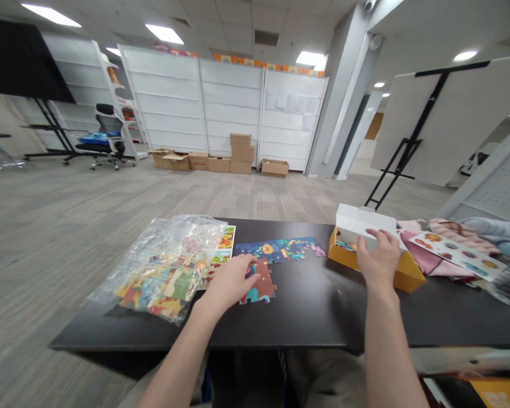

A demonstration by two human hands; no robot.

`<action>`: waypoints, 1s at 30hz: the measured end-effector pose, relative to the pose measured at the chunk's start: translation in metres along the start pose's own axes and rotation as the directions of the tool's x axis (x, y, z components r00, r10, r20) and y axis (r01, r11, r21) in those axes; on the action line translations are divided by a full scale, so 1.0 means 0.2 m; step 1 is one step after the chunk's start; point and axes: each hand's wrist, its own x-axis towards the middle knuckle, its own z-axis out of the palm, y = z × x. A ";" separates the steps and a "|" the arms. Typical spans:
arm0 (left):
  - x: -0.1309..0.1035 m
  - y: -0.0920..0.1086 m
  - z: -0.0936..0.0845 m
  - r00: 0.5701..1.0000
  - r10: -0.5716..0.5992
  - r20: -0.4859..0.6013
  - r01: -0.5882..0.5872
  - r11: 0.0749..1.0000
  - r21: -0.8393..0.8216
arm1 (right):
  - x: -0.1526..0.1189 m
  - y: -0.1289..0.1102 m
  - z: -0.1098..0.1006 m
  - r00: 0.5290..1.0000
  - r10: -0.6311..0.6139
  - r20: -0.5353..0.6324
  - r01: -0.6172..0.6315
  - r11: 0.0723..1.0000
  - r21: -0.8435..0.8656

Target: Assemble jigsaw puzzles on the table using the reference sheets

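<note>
Piece-picking seems in hand, calling for a light pinch: the loosely curled left hand (233,276) is at joined puzzle pieces (264,279) between the bench's (306,326) near and far edges, the half-open right hand (379,258) at the yellow box (409,273) towards the far edge, any hold unclear.

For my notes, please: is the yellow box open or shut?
The yellow box is open: its white flap stands raised, and colourful pieces show inside.
</note>
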 end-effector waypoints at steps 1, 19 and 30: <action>-0.01 0.00 -0.01 0.998 0.026 0.050 -0.027 0.999 0.021 | -0.01 -0.04 0.00 1.000 -0.005 0.024 0.004 0.999 0.050; -0.04 0.04 0.02 0.989 0.088 0.117 -0.107 0.979 0.175 | -0.49 -0.71 0.01 0.340 -0.259 0.904 0.171 0.962 0.211; -0.03 0.06 0.02 0.988 0.086 0.127 -0.112 0.970 0.216 | -0.53 -0.62 0.12 0.387 -0.225 0.894 -0.011 0.968 0.249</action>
